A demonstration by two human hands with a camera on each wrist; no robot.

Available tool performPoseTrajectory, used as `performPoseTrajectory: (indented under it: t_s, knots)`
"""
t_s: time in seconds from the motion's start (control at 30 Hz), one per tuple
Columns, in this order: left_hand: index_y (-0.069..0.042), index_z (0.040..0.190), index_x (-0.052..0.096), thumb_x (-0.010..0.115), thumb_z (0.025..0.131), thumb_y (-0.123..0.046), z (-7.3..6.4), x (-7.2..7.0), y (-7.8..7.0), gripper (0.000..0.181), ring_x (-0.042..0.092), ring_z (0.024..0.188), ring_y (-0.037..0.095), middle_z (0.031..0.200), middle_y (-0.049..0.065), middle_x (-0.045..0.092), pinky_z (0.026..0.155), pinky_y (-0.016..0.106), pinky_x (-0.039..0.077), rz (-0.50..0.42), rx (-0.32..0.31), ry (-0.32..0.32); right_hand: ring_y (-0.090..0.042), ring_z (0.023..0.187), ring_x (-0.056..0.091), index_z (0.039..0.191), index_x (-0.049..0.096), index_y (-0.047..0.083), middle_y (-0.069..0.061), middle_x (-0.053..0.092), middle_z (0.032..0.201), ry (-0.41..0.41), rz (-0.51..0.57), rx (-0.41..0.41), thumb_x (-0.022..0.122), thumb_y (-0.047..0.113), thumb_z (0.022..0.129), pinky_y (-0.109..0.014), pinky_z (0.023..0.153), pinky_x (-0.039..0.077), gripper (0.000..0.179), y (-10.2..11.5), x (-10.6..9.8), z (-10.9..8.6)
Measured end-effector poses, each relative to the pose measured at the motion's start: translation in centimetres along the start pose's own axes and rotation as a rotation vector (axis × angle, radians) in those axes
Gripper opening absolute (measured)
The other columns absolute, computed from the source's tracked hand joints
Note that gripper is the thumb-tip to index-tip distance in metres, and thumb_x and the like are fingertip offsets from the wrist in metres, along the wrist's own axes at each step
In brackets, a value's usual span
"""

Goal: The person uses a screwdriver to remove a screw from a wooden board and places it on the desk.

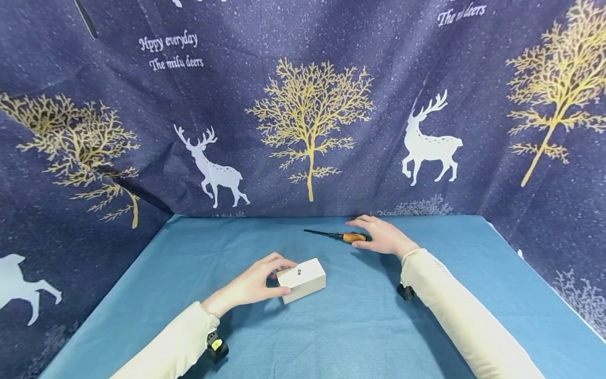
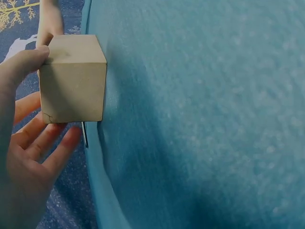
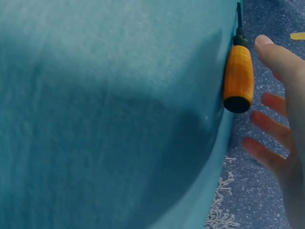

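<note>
Two hands (image 1: 259,280) (image 1: 384,238), one white block (image 1: 307,280), one orange-handled screwdriver (image 1: 352,237)

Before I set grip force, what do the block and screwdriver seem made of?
Block: perhaps painted wood or plastic; its off-white faces look smooth and matte.
Screwdriver: orange handle, maybe varnished wood or plastic, faintly streaked with slight sheen; thin black shaft, probably metal.
</note>
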State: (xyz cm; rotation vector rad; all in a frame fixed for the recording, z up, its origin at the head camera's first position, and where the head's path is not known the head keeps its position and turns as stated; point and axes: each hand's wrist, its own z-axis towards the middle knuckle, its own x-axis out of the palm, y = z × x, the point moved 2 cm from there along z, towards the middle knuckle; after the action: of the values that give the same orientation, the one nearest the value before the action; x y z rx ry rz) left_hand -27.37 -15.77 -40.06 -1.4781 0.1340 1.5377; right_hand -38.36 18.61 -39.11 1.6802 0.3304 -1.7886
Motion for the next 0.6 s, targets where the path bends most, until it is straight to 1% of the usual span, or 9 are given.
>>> performPoseTrajectory:
  t_s: [0.17,0.4,0.6]
  knots:
    - [-0.016,0.134,0.06,0.076,0.087,-0.029,0.0,0.0,0.0,0.052,0.06,0.106,0.017,0.122,0.003,0.061,0.083,0.026,0.056,-0.02,-0.028,0.003,-0.033,0.123,0.056,0.142,0.054,0.017,-0.012,0.054,0.139,0.004,0.015,0.009,0.07,0.038,0.091,-0.057,0.099,0.049,0.058,0.1,0.8,0.2]
    - [-0.014,0.132,0.061,0.077,0.085,-0.022,0.2,0.0,-0.3,0.05,0.059,0.105,0.018,0.12,0.005,0.061,0.082,0.029,0.057,-0.042,-0.031,0.012,-0.029,0.114,0.057,0.141,0.056,0.02,-0.01,0.055,0.134,0.025,0.009,0.029,0.071,0.039,0.09,-0.053,0.095,0.051,0.056,0.2,1.6,0.6]
    - [-0.016,0.133,0.06,0.075,0.086,-0.021,0.1,-0.1,-0.4,0.05,0.059,0.109,0.02,0.124,0.006,0.06,0.086,0.031,0.057,-0.083,-0.053,0.049,-0.025,0.101,0.058,0.139,0.058,0.019,-0.009,0.059,0.119,0.032,-0.027,0.036,0.07,0.033,0.093,-0.05,0.087,0.052,0.05,0.4,1.9,0.7]
